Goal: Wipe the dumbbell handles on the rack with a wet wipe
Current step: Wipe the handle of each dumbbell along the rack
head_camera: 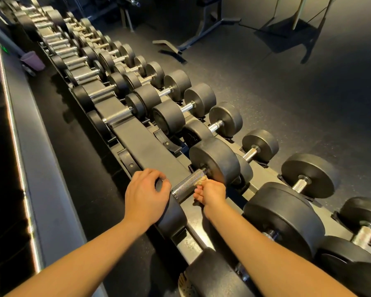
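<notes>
Noted at far left: a dark ledge (45, 189) with a purple cup (33, 58) far up its length, well apart from the work. Next to the right, the rack (146, 138), receding in two tiers, with dumbbells on most cradles in view.

Then the left hand (147, 198), laid on top of the left head (171, 219) of the dumbbell under attention, fingers curled over its upper edge. Judged a steadying hold, not a wiping one. No wipe seen in it.

Then the handle (185, 186): knurled bright metal, long axis slanting from the left head at lower left up to the right head (216, 159) at upper right. Bare along most of its length.

Then the wet wipe (200, 181), bunched and pressed against the handle close to its upper-right end, just short of the right head. Around it the right hand (210, 192), closed on the wipe from the near side and below, fingers tucked in.

Judgement: wiping under way on this handle, at one end of a stroke. Bare knurling lies from the right hand toward the left hand — next stroke best drawn along the axis, down and left. Right hand the nearer, on the handle itself. Risk: wipe snagging on the knurling.

Further right: larger dumbbells (287, 213) on the lower tier. Whether wiped, cannot be told.
</notes>
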